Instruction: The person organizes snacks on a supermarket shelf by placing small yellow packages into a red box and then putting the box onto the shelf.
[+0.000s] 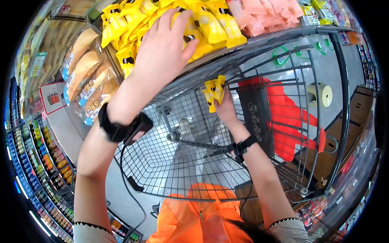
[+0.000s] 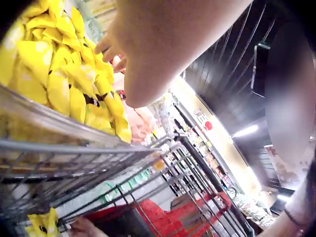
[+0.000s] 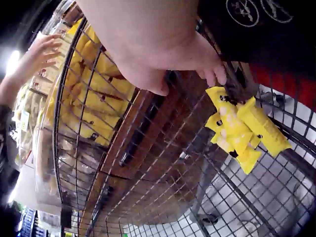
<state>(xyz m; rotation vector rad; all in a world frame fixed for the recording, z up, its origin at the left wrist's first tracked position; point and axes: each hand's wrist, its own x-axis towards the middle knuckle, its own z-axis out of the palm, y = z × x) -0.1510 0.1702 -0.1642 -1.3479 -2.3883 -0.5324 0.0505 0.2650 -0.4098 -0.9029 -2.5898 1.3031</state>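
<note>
Orange vest (image 1: 172,212) right up close, lol. My left hand (image 1: 162,54), fingers spread, is nearer the yellow pile (image 1: 130,20); my right hand (image 1: 227,110) pinches yellow packets (image 1: 219,86) inside the cart (image 1: 346,89).

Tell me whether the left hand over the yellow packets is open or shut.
Open: the left hand shows its fingers spread apart above the piled yellow packets.

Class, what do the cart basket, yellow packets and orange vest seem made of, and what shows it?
Cart basket: probably dark-coated metal, from its thin wire grid.
Yellow packets: apparently glossy plastic film, with creases and pale highlights.
Orange vest: likely matte synthetic fabric, with open mesh.
</note>
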